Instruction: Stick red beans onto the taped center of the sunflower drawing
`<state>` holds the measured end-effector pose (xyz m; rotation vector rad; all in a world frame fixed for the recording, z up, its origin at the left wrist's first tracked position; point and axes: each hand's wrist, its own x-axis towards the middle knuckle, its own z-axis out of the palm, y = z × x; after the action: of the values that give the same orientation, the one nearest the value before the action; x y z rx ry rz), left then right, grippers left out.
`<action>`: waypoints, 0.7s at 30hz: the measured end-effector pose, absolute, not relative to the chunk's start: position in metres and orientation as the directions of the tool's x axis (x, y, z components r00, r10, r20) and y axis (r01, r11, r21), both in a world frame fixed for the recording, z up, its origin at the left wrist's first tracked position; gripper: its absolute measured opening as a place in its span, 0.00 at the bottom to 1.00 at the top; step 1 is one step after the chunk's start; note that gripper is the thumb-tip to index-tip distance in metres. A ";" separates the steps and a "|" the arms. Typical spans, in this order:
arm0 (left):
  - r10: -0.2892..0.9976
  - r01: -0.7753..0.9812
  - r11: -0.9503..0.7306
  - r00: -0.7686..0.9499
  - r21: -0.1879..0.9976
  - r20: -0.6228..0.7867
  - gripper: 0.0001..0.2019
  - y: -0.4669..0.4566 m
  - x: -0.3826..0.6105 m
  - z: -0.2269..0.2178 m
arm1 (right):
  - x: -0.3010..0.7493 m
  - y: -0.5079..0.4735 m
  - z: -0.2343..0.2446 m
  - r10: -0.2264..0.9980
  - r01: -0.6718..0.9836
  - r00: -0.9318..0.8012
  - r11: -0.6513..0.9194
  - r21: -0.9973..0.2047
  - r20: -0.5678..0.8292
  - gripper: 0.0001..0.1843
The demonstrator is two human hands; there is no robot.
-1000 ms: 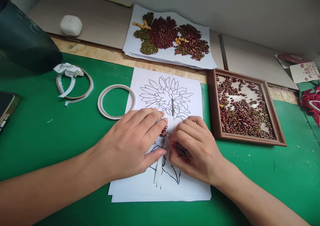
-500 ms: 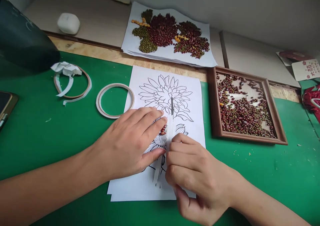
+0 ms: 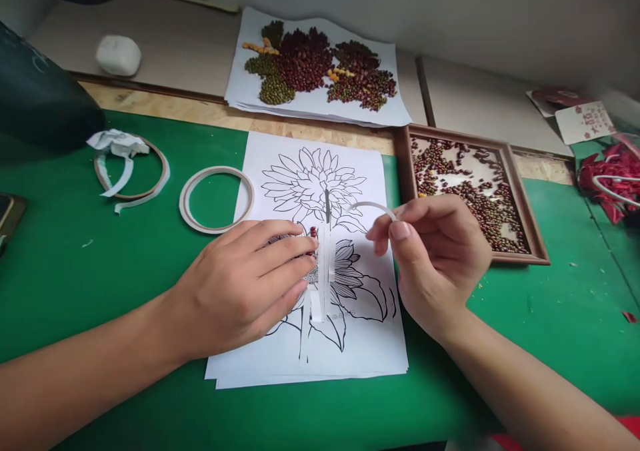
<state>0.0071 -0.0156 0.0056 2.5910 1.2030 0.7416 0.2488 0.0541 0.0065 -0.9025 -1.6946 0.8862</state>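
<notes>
My left hand [image 3: 245,284] lies flat, fingers stretched, on a sheet of paper [image 3: 365,358] printed with outlined flowers. Its fingers cover part of the lower flower, where a few red beans [image 3: 313,232] show past the fingertips. Right beside those fingertips, white tape strips [image 3: 324,271] run down the drawing. Above the sheet's right side, my right hand [image 3: 435,258] pinches a thin, curling white tape strip [image 3: 370,204] between thumb and index finger. A roll of tape [image 3: 185,201] lies left of the paper, partly touching its edge.
A wooden frame [image 3: 526,214] at the right holds mixed beans. Behind, finished-looking bean pictures [image 3: 307,64] rest on paper. A second tape ring with crumpled paper [image 3: 120,143] lies left. A white case [image 3: 119,56], a dark container [image 3: 40,98] and a red bundle [image 3: 610,171] stand farther out.
My right hand has lifted off the drawing and moved up and right, now with a thin strip in its pinch. My left hand stays on the sheet. The view has shifted slightly.
</notes>
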 end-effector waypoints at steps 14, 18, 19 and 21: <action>0.771 0.662 -0.637 0.543 0.395 0.333 0.15 -0.015 0.008 0.006 | 0.245 0.056 0.008 0.933 0.111 -0.222 0.313 -0.943 0.283 0.05; 0.777 0.674 -0.630 0.545 0.386 0.315 0.15 -0.015 0.008 0.007 | 0.243 0.058 0.009 0.949 0.120 -0.213 0.260 -0.958 0.231 0.05; 0.776 0.673 -0.631 0.548 0.386 0.313 0.15 -0.015 0.008 0.007 | 0.243 0.058 0.009 0.950 0.124 -0.218 0.253 -0.959 0.222 0.07; 0.775 0.669 -0.632 0.548 0.391 0.315 0.16 -0.015 0.008 0.007 | 0.244 0.059 0.008 0.947 0.129 -0.229 0.258 -0.957 0.225 0.09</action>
<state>0.0081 -0.0149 0.0072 2.5595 1.2143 0.6873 0.2444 0.0593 0.0083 -1.0247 -1.5897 1.0934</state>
